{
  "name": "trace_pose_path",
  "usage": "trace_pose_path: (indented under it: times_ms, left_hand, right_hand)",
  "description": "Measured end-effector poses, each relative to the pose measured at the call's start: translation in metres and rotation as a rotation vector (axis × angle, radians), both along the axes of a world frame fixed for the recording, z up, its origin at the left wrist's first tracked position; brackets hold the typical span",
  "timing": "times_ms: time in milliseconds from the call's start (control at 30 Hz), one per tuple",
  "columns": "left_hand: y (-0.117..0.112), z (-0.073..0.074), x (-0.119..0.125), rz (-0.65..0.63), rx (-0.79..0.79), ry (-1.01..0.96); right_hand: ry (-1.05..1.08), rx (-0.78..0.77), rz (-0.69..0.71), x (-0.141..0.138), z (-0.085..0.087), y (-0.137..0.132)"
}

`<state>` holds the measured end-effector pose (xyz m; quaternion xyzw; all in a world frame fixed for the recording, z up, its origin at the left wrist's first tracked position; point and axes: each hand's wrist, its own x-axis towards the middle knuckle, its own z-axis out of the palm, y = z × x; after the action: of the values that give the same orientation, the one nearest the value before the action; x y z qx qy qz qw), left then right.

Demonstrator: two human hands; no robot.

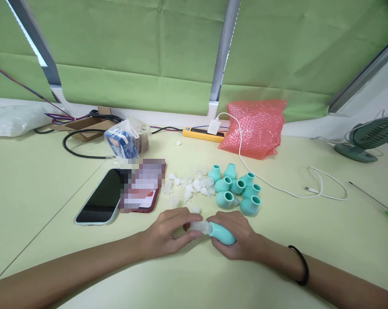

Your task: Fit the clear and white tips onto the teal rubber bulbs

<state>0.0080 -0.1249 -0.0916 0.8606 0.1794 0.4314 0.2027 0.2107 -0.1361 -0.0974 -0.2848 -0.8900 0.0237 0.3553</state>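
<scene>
My right hand [237, 238] is wrapped round a teal rubber bulb [224, 234] low on the table. My left hand [168, 234] pinches the clear plastic tip [199, 226] at the bulb's open end. Just beyond my hands lies a cluster of several more teal bulbs [237, 189], mouths up or sideways. To their left is a scatter of small clear plastic tips [189, 189]. A black band sits on my right wrist.
A phone [100, 197] and a dark red case [145, 186] lie at the left. Behind are a pink bubble-wrap bag [256, 126], a yellow power strip [203, 133], a white charging cable [310, 189], a bagged blue carton [126, 141] and a small fan [368, 139].
</scene>
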Motion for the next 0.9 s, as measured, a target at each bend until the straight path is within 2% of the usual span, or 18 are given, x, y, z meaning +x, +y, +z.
trace_pose_path:
  times_ms: [200, 400, 767, 900]
  left_hand:
    - [-0.0007, 0.0001, 0.0013, 0.07, -0.006, 0.003]
    - [-0.0001, 0.0042, 0.0029, 0.088, -0.109, 0.072]
    - [0.0034, -0.0002, -0.0007, -0.006, 0.068, 0.081]
    - [0.0037, -0.003, 0.0, 0.009, 0.16, 0.085]
  right_hand:
    - [-0.033, -0.001, -0.013, 0.0003, -0.0016, 0.0015]
    - [-0.056, 0.005, -0.024, 0.0012, -0.0065, 0.0035]
    - [-0.098, -0.04, -0.007, 0.0012, -0.0052, 0.0045]
    - [-0.071, -0.134, 0.016, 0.0003, -0.003, 0.0058]
